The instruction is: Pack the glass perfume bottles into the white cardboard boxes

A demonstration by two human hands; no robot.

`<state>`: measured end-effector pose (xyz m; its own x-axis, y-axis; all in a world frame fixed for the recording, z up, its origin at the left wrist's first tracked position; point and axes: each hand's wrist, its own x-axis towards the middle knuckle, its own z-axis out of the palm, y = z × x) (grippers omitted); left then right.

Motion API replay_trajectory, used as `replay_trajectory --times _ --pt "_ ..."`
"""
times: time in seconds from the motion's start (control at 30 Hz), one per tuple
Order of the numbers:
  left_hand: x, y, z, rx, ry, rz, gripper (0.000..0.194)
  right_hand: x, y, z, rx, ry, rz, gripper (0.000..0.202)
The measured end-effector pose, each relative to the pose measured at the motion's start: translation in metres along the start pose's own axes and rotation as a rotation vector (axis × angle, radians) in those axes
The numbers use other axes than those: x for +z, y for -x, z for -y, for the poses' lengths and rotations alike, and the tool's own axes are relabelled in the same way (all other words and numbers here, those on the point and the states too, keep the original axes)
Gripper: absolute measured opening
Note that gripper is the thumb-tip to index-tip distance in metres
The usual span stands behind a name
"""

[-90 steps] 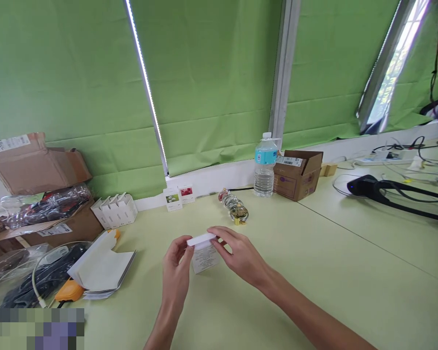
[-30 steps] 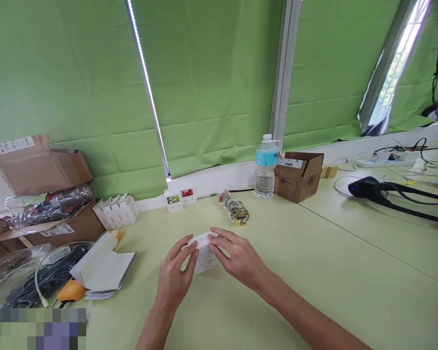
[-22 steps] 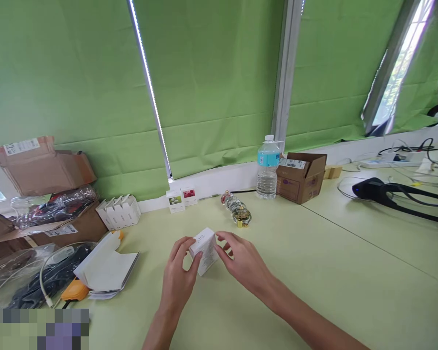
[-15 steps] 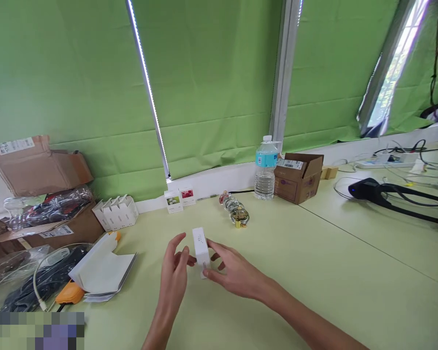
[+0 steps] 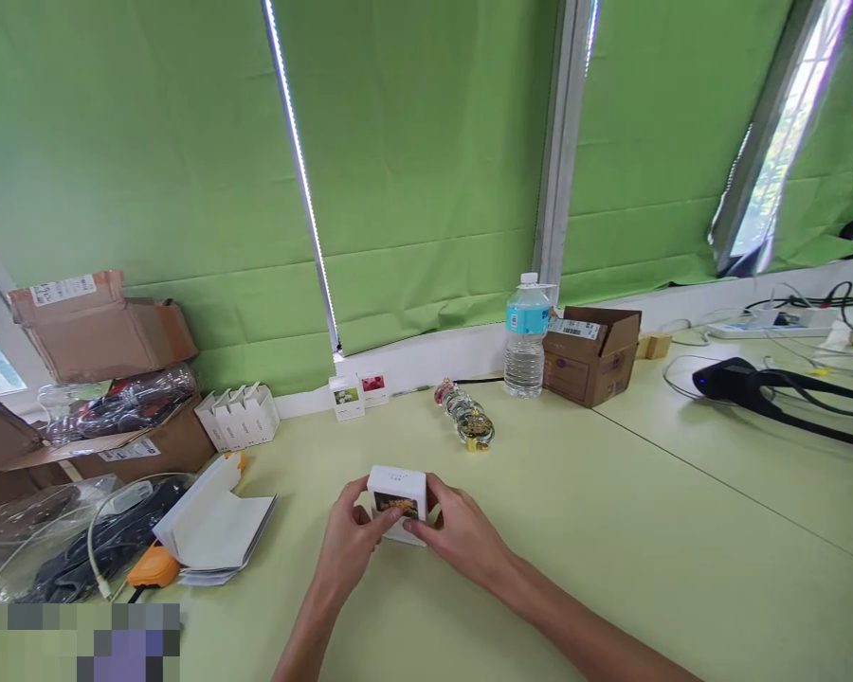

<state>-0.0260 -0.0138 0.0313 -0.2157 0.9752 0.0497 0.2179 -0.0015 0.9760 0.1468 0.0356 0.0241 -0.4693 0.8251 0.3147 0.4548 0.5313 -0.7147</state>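
Note:
A small white box (image 5: 397, 487) with a dark and gold picture on its front is held just above the pale green table (image 5: 611, 530). My left hand (image 5: 350, 542) grips its left side with the thumb across the front. From the right, my right hand (image 5: 459, 538) holds the box's other side and lower edge. Behind the box, several small glass bottles with a gold cap (image 5: 467, 417) lie in a row on the table.
Two small picture boxes (image 5: 359, 392) and a row of white boxes (image 5: 240, 416) stand by the wall. Flat white cartons (image 5: 209, 526), cables and brown cardboard boxes (image 5: 92, 379) fill the left. A water bottle (image 5: 525, 335), an open cardboard box (image 5: 589, 352) and a black headset (image 5: 768, 393) sit to the right.
The lid flap of the box was pressed shut. Both hands then turned the box around, so its picture side now faces me.

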Motion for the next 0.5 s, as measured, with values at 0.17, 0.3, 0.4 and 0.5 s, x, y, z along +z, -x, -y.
replay_trajectory --times 0.17,0.3,0.4,0.5 --pt "0.001 -0.001 0.002 0.031 0.083 -0.060 0.055 -0.001 -0.003 -0.004 0.016 0.091 -0.034 0.028" --pt "0.005 -0.003 0.013 -0.034 0.125 -0.123 0.056 -0.002 -0.019 -0.015 0.033 0.145 -0.049 0.037" --pt "0.007 -0.007 0.022 -0.053 0.081 -0.113 0.052 -0.001 -0.042 -0.025 0.054 0.235 -0.071 0.039" --pt "0.008 -0.010 0.030 -0.027 0.052 -0.100 0.046 0.002 -0.072 -0.035 0.106 0.354 -0.057 0.039"
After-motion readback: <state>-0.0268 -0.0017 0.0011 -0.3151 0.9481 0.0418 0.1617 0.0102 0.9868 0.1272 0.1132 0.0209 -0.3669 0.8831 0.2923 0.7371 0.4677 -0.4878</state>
